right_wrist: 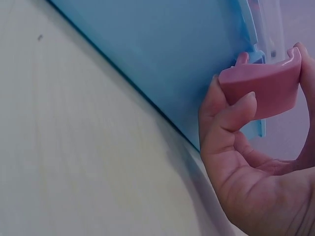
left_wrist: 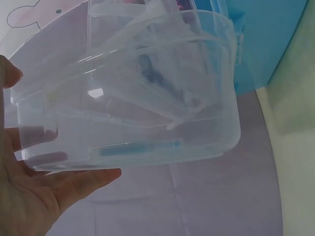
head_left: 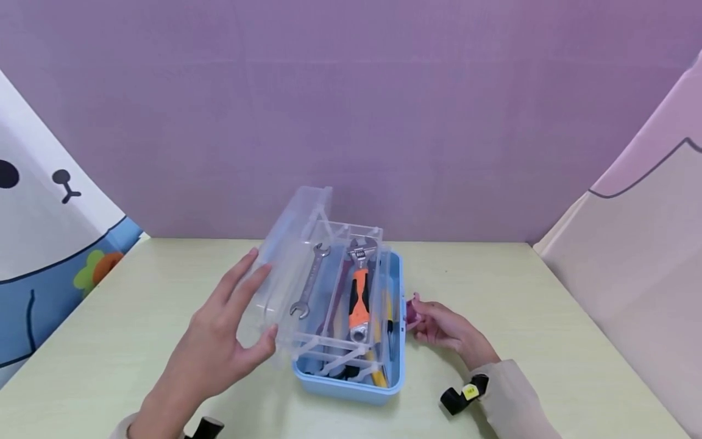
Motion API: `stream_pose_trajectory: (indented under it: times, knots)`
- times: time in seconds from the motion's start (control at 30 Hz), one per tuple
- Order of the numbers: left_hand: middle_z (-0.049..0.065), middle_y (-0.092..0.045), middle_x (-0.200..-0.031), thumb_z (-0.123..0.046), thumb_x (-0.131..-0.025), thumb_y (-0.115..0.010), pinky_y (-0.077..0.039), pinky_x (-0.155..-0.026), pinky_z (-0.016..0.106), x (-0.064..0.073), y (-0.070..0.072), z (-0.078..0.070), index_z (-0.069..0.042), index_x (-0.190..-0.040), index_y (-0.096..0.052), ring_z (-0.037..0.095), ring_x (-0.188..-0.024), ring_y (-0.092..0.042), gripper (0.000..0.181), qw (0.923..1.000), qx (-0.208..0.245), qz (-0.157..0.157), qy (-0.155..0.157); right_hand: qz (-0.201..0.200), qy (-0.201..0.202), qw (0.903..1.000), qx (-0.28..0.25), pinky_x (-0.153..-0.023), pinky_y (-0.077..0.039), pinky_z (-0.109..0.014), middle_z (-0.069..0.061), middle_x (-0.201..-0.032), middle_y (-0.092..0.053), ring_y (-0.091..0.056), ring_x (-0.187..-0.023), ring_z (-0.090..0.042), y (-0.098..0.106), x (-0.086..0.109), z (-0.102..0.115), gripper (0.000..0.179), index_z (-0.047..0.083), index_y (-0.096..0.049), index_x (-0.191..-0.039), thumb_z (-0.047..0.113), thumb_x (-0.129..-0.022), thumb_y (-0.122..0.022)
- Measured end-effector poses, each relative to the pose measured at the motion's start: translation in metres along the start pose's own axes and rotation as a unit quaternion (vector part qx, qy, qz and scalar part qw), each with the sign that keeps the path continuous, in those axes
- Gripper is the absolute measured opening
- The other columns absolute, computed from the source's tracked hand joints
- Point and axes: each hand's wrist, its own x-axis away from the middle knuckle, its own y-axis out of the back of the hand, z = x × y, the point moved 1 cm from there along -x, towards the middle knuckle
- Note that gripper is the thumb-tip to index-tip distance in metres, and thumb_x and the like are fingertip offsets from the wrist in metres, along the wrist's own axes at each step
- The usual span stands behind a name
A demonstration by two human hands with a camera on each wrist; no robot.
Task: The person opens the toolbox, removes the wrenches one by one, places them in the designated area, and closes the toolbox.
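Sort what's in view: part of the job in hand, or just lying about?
Likely part of the job:
- left hand, at clear lid
- right hand, pinching pink latch
- blue toolbox

Seemingly incidental, untouched:
- open-ended wrench
- adjustable wrench
- purple backdrop

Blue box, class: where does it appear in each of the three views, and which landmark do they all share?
Head: the blue box is in the lower half, around centre.
Left wrist: the blue box is in the upper right.
Right wrist: the blue box fills the upper middle.
Shared landmark: the pale tabletop.
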Motion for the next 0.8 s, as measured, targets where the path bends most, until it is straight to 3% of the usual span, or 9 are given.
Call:
stream_pose_trajectory:
  times: [0.23,0.27,0.37,0.5,0.57,0.63,0.7,0.8]
  knots:
    - [0.01,-0.039,-0.149,-0.011,-0.072,-0.068,-0.06,-0.072,0.047,0.007,0.006,0.011,-0.012,-0.141,-0.044,0.028,-0.099,-0.06,0.073,0.9994,-0.001,0.007,0.033,-0.005,0.002,0.9999,0.011,-0.061,-0.051,-0.012,0.004,-0.085,-0.071,-0.063,-0.07,-0.003,0.0,-0.001,0.001,0.032,0.016,-0.069,-0.089,0.027,-0.103,-0.042]
    - [0.009,-0.039,-0.148,-0.01,-0.072,-0.069,-0.06,-0.072,0.043,0.008,0.007,0.013,-0.012,-0.141,-0.044,0.027,-0.099,-0.06,0.073,0.9992,-0.002,0.007,0.038,-0.008,0.001,0.9999,0.013,-0.061,-0.051,-0.012,0.004,-0.085,-0.071,-0.063,-0.07,-0.003,0.0,-0.001,0.001,0.032,0.016,-0.069,-0.088,0.028,-0.103,-0.044]
    - [0.008,-0.04,-0.148,-0.007,-0.072,-0.069,-0.055,-0.082,0.017,0.012,0.01,0.019,-0.014,-0.142,-0.044,0.027,-0.102,-0.058,0.075,0.9989,0.007,0.002,0.047,-0.018,-0.006,0.9998,0.008,-0.062,-0.052,-0.013,0.003,-0.084,-0.071,-0.061,-0.069,-0.004,0.0,-0.002,0.0,0.028,0.017,-0.069,-0.086,0.029,-0.1,-0.049]
    - [0.008,-0.042,-0.147,-0.003,-0.071,-0.067,-0.028,-0.09,-0.007,0.017,0.01,0.025,-0.014,-0.142,-0.044,0.028,-0.107,-0.056,0.076,0.9982,0.032,-0.009,0.05,-0.02,-0.015,0.9997,-0.007,-0.063,-0.052,-0.013,0.003,-0.085,-0.07,-0.062,-0.071,-0.004,0.0,-0.001,-0.001,0.025,0.016,-0.069,-0.089,0.03,-0.099,-0.051]
    - [0.008,-0.042,-0.147,-0.002,-0.072,-0.067,-0.027,-0.089,-0.007,0.019,0.009,0.027,-0.014,-0.143,-0.043,0.027,-0.109,-0.054,0.076,0.9974,0.04,-0.01,0.058,-0.019,-0.017,0.9996,-0.015,-0.065,-0.053,-0.013,0.003,-0.086,-0.07,-0.062,-0.073,-0.005,0.0,-0.001,-0.001,0.024,0.016,-0.068,-0.09,0.03,-0.099,-0.051]
    - [0.008,-0.041,-0.147,-0.001,-0.073,-0.067,-0.042,-0.083,0.001,0.02,0.009,0.029,-0.014,-0.143,-0.042,0.021,-0.111,-0.052,0.075,0.9966,0.048,-0.009,0.066,-0.019,-0.015,0.9996,-0.017,-0.065,-0.054,-0.014,0.003,-0.086,-0.07,-0.063,-0.073,-0.005,0.0,0.0,-0.001,0.024,0.015,-0.068,-0.09,0.03,-0.1,-0.051]
    - [0.009,-0.041,-0.147,0.0,-0.075,-0.067,-0.054,-0.072,0.012,0.021,0.009,0.031,-0.015,-0.144,-0.042,0.009,-0.114,-0.049,0.075,0.9957,0.059,-0.007,0.072,-0.018,-0.012,0.9996,-0.017,-0.066,-0.054,-0.014,0.002,-0.086,-0.071,-0.063,-0.073,-0.005,0.001,0.0,-0.001,0.025,0.014,-0.068,-0.091,0.029,-0.1,-0.05]
    - [0.009,-0.039,-0.148,0.0,-0.078,-0.067,-0.06,-0.059,0.032,0.023,0.009,0.035,-0.016,-0.145,-0.04,-0.007,-0.117,-0.041,0.074,0.9938,0.078,0.003,0.08,-0.014,-0.008,0.9998,-0.011,-0.067,-0.054,-0.014,0.002,-0.086,-0.071,-0.063,-0.073,-0.005,0.001,0.001,-0.001,0.026,0.014,-0.068,-0.092,0.029,-0.1,-0.049]
